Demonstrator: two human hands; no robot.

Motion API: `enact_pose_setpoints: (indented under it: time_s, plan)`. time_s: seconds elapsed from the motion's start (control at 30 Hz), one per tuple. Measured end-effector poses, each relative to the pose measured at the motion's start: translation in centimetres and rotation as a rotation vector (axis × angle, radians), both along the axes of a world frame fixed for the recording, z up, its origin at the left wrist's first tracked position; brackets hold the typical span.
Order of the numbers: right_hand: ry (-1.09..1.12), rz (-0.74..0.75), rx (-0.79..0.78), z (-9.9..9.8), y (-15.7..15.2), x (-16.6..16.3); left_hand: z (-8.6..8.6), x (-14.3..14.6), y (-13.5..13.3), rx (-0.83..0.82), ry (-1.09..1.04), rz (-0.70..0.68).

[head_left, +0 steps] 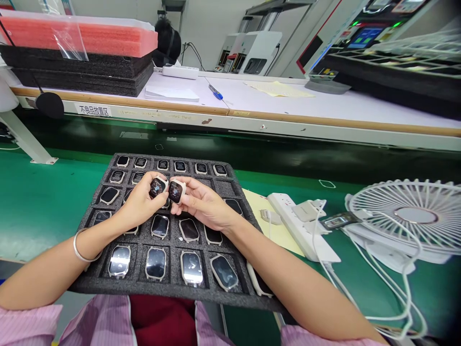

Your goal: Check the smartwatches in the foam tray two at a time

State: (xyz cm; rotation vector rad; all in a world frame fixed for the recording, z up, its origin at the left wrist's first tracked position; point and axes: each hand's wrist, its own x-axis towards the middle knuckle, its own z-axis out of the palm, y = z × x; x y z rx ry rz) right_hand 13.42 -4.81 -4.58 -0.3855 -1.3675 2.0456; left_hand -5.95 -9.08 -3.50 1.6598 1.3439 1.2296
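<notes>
Two hands are hovering just above a black foam tray (90, 284) that is lying on the green worktop (39, 202). The left hand (139, 204) is holding the left watch (157, 186) in a closed grip, and the right hand (201, 204) is pinching the right watch (176, 191) in a closed grip too, side by side and almost touching. More watches (156, 263) are sitting in the tray's pockets, and a white fan (406, 216) is lying off to the right.

The person wore pale pink pinstriped fabric sleeves (29, 324), a dark red garment (162, 317) at the front, and a thin silver metal bangle (83, 247) behind the ungloved left hand (142, 202), the right hand (201, 204) ungloved too
</notes>
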Motion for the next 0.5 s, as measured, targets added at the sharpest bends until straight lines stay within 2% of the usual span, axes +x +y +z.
enact_pose_setpoints:
  time_s: [0.5]
  plan:
    - [-0.019,0.002,0.038,0.00,-0.01,0.19,0.37,-0.06,0.04,0.002,0.006,0.051]
